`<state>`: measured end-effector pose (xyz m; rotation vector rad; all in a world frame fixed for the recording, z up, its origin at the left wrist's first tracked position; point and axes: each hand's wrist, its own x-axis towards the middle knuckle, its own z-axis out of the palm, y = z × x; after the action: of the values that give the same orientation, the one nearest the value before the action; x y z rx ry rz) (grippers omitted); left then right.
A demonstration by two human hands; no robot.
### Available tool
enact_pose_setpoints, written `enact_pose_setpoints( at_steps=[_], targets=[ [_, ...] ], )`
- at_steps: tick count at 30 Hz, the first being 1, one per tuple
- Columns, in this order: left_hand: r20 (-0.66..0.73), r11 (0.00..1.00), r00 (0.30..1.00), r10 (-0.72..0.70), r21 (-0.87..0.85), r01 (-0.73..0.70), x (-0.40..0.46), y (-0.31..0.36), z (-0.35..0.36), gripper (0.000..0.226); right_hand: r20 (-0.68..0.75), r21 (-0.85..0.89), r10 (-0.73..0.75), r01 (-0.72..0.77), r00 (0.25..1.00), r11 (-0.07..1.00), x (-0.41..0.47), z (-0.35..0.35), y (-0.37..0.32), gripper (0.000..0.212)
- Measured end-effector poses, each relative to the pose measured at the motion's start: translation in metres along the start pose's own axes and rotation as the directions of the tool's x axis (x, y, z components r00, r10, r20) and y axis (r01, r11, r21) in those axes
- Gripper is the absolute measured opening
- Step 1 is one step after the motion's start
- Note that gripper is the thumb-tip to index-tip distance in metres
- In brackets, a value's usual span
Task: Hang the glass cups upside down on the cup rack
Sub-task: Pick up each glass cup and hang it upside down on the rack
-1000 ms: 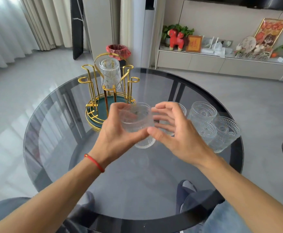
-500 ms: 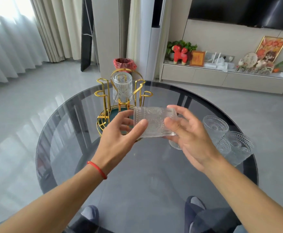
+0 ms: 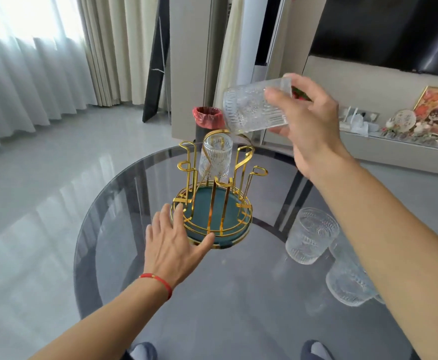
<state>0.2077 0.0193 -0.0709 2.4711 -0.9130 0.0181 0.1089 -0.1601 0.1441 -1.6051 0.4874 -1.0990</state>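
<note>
A gold wire cup rack (image 3: 212,203) with a round teal base stands on the glass table. One ribbed glass cup (image 3: 216,155) hangs upside down on a back prong. My right hand (image 3: 311,128) holds another ribbed glass cup (image 3: 254,109) on its side, high above and to the right of the rack. My left hand (image 3: 172,242) lies spread against the rack's near left rim, fingers apart, thumb on the base edge. Two more glass cups (image 3: 310,235) (image 3: 348,281) stand upright on the table at the right, partly behind my right forearm.
The round dark glass table (image 3: 225,294) has its edge close to the rack at the far side. A bin with a red liner (image 3: 207,118) stands on the floor behind. A low cabinet with ornaments (image 3: 407,141) runs along the right wall.
The cup was between both hands; now my right hand alone has lifted it up and right. My left hand has dropped to the rack's base. The view has tilted up.
</note>
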Motion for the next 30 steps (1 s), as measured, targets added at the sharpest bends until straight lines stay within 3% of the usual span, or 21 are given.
enact_pose_setpoints(
  at_steps=[7,13,19,24,30],
  targets=[
    [0.079,0.999,0.996,0.036,0.028,-0.038,0.004,-0.005,-0.001,0.109,0.239,-0.314,-0.037,0.113,0.970,0.943,0.041,0.077,0.004,0.066],
    [0.101,0.986,0.993,0.053,0.151,-0.068,0.011,-0.008,-0.007,0.097,0.420,-0.579,-0.020,0.285,0.907,0.763,0.048,0.107,0.017,0.071],
    [0.114,0.978,0.992,0.058,0.195,-0.079,0.012,-0.009,-0.007,0.097,0.496,-0.672,0.127,0.288,0.859,0.682,0.049,0.113,0.025,0.067],
    [0.116,0.972,0.992,0.050,0.223,-0.075,0.014,-0.008,-0.008,0.098,0.612,-0.712,0.234,0.397,0.755,0.579,0.047,0.117,0.030,0.068],
    [0.118,0.971,0.992,0.042,0.227,-0.069,0.014,-0.007,-0.010,0.100,0.621,-0.754,0.299,0.448,0.724,0.481,0.045,0.123,0.036,0.071]
  ],
)
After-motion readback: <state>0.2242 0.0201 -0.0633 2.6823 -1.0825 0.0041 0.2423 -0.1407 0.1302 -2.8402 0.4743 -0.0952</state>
